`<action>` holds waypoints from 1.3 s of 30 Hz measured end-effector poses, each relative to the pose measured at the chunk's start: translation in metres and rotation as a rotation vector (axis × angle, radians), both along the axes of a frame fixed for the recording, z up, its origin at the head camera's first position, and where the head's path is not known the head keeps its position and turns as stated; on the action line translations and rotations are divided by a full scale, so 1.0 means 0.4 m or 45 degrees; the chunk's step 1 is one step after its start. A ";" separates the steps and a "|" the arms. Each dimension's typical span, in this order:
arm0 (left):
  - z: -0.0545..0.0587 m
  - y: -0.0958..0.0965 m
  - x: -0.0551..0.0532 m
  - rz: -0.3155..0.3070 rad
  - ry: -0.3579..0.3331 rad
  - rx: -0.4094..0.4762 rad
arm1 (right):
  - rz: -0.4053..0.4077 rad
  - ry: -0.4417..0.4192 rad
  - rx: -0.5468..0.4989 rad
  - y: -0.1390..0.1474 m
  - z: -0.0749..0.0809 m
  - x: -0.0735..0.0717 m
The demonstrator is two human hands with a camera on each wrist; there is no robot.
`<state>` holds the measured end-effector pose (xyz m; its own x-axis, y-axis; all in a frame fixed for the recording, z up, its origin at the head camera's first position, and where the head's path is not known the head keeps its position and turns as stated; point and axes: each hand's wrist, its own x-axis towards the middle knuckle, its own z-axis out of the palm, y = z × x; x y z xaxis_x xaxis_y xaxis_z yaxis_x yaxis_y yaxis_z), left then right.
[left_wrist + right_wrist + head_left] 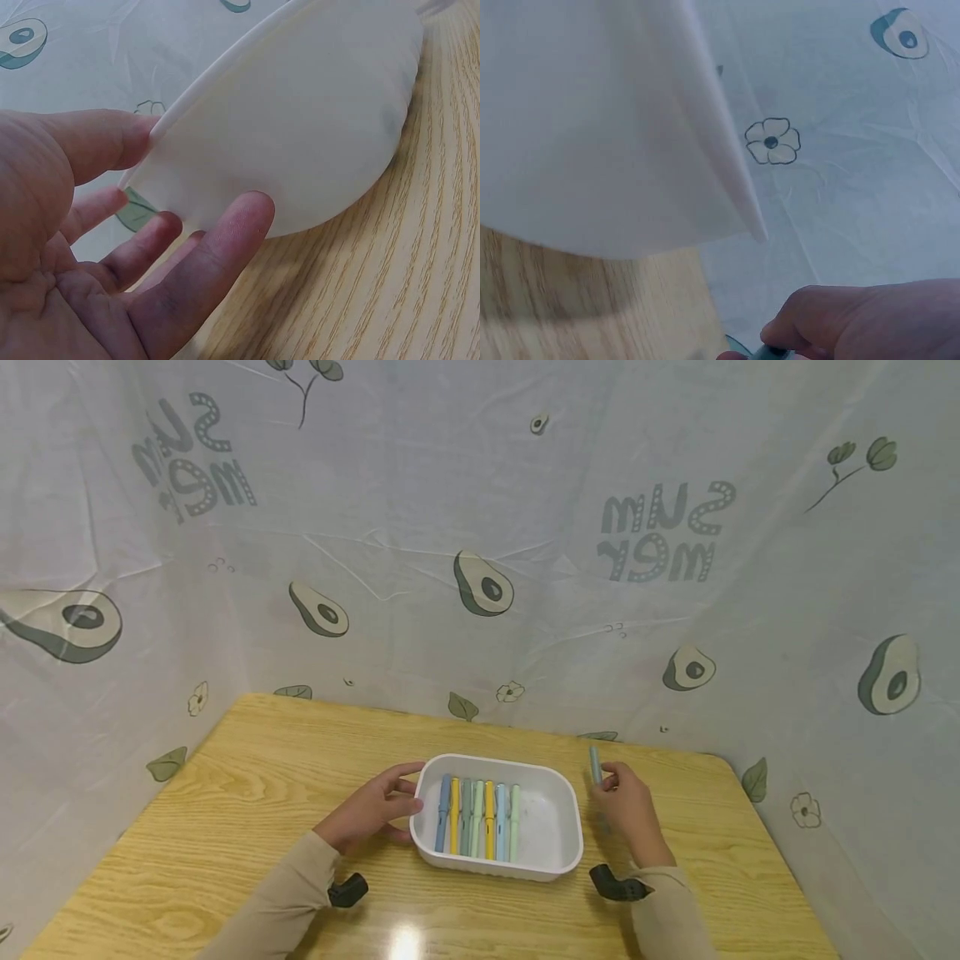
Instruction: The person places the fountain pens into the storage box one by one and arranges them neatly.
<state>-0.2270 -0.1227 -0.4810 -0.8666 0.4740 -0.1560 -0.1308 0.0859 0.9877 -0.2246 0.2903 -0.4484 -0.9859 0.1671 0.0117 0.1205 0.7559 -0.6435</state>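
A white plastic box (555,860) with rounded corners stands on the table. Several capped pens (477,818) in blue, yellow and green lie side by side in its left and middle part. My left hand (378,810) is at the box's left end, fingers spread; in the left wrist view its fingertips (251,214) touch the outer wall and rim. Right of the box, my right hand (626,802) pinches a blue-green pen (596,764) whose one end points up and away. In the right wrist view, only a dark end of this pen (771,351) shows by the thumb.
The wooden table (300,752) extends around the box on all sides. Behind it hangs a pale curtain (405,635) printed with avocados and leaves. A black wrist mount (618,885) sits on the right forearm and another (348,891) on the left.
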 end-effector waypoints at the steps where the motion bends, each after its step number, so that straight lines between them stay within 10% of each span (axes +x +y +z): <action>1: 0.000 0.001 0.000 0.000 0.001 -0.001 | 0.003 -0.005 -0.032 -0.001 -0.002 0.001; 39: -0.001 0.003 0.001 -0.013 -0.002 0.005 | -0.100 0.279 -0.114 -0.048 0.017 0.037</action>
